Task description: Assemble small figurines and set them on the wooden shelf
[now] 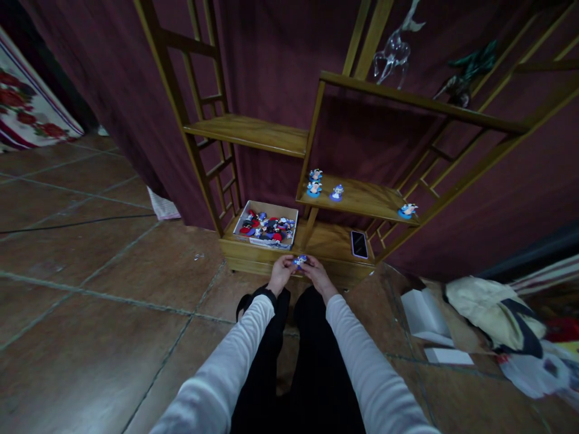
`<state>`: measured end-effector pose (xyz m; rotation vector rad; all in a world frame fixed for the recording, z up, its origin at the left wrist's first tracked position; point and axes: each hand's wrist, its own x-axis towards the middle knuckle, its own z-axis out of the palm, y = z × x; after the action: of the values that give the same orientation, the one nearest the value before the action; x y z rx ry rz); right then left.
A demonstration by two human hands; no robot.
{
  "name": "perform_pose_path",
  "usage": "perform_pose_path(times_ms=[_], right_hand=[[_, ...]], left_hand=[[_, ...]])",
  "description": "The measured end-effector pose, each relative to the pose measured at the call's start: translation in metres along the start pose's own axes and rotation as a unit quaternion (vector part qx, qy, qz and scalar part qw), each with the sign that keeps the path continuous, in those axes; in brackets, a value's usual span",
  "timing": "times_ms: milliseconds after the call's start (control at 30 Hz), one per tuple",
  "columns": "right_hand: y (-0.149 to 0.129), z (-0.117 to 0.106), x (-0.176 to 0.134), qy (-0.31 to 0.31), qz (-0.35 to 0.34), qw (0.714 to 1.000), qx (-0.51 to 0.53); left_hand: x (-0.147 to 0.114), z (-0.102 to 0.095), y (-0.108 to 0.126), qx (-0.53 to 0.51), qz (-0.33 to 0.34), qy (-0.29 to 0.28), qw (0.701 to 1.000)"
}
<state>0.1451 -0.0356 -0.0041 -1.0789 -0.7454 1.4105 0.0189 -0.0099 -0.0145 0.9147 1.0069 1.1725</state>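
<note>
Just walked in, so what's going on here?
A person in long white sleeves holds a small purple-and-white figurine between the left hand and right hand, before a brown wooden shelf unit. An open white cardboard box of colourful figurines sits at its bottom left; a dark-screened phone lies at its bottom right. On the shelf above the phone stand three blue-based figurines and one purple-based figurine.
</note>
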Motion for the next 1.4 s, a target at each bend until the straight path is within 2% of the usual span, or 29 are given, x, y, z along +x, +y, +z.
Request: perform_pose_path(times_ms=[167,567,867,1133,1400], right_hand=[[0.0013,-0.0013,0.0002,-0.029,-0.022,0.999,-0.032],[-0.0018,0.0006,-0.0017,-0.071,-0.037,0.996,-0.043],[0.0005,0.005,-0.002,0.0,0.011,1.0,-0.018],[0.0029,0.0031,0.0011,-0.013,0.024,0.999,-0.037],[0.0031,0.0031,0.0004,0.021,0.022,0.999,-0.016]], left_hand=[[0.0025,-0.0014,-0.0026,-0.016,0.011,0.016,1.0],[0.0004,-0.0024,0.0001,-0.043,0.008,-0.001,0.999],[0.0038,-0.0026,-0.004,-0.047,-0.056,0.023,0.997],[0.0039,-0.0037,-0.0046,-0.044,-0.052,0.019,0.998],[0.0035,-0.0044,-0.0038,-0.042,-0.049,0.032,0.997]])
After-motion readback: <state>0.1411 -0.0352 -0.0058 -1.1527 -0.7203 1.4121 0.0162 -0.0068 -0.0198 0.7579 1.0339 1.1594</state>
